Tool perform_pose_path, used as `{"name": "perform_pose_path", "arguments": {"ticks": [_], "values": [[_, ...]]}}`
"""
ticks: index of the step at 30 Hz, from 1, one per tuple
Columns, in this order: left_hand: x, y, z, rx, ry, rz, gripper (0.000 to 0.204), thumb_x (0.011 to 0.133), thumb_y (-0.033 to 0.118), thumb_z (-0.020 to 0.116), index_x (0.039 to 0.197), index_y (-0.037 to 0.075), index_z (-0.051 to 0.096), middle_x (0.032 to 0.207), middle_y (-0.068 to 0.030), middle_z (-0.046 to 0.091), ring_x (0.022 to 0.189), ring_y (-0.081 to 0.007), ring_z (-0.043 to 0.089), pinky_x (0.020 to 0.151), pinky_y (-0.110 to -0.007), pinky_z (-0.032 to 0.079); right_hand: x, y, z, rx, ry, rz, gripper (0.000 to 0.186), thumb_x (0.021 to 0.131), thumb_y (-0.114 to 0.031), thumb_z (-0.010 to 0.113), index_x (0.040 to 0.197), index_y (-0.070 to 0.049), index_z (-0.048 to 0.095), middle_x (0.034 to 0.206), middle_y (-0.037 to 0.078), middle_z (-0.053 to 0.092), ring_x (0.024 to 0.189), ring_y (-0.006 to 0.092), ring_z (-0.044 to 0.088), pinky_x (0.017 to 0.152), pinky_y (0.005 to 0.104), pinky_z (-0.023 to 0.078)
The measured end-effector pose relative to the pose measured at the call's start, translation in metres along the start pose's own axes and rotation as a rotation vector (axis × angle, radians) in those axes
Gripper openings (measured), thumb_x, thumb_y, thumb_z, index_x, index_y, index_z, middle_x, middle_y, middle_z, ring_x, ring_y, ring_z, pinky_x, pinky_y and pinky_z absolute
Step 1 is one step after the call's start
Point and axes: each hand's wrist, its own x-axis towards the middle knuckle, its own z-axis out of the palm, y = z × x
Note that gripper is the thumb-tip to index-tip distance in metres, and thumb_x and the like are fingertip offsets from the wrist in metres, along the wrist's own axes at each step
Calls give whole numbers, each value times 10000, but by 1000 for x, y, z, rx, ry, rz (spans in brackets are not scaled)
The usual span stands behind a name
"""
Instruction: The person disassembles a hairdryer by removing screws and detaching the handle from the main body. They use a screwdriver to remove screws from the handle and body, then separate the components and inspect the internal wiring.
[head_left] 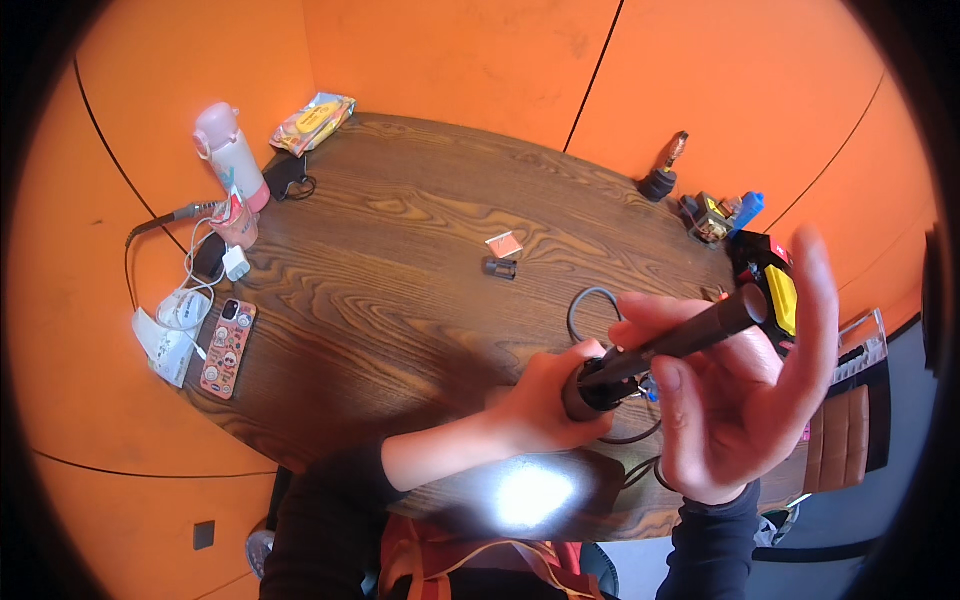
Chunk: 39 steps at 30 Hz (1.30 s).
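Observation:
Near the front right of the table, my left hand is wrapped round a short black cylindrical housing. From its opening a long dark tube slants up to the right, with a round end nearest the camera. My right hand holds that tube between thumb and fingers, one finger stretched upward and clear of it. Small blue and metal bits show beside the housing, partly hidden by my right hand. A black cable loops behind my hands. Whether tube and housing are joined I cannot tell.
On the wooden table lie a small black part and an orange-white square. Left stand a pink-white bottle, a cup, a phone and a wipes pack. At right are a screwdriver and a yellow-black case.

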Motion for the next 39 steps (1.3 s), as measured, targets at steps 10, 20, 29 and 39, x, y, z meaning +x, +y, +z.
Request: {"name": "perform_pose_path", "arguments": {"ticks": [10,20,29,39], "values": [[-1,-2,2,-20,15,0,372,656,104,723,964,66,517,708,-74,574,633,-126,534,606,-284,438,2,-9,-7,2,-9,-93,635,721,158,621,1258,-52,355,931,187,568,746,249,627,633,322,554],[-2,-9,11,-110,38,-37,331,646,79,704,930,76,533,699,-72,584,628,-146,562,616,-291,456,3,-6,1,60,37,-48,561,767,121,588,1259,-4,350,1048,163,507,822,240,611,679,330,568],[1,-28,13,-14,74,-25,367,647,96,713,958,57,521,705,-98,587,615,-170,573,592,-288,448,-3,-14,-5,46,26,-72,507,797,97,549,1259,-9,369,921,177,581,821,239,616,747,362,545],[-6,1,7,31,53,107,352,640,93,714,930,62,518,690,-87,569,605,-177,564,583,-291,440,3,-19,-12,-57,-69,-69,583,744,81,652,1259,55,379,1194,210,486,825,238,635,761,339,535]]}}
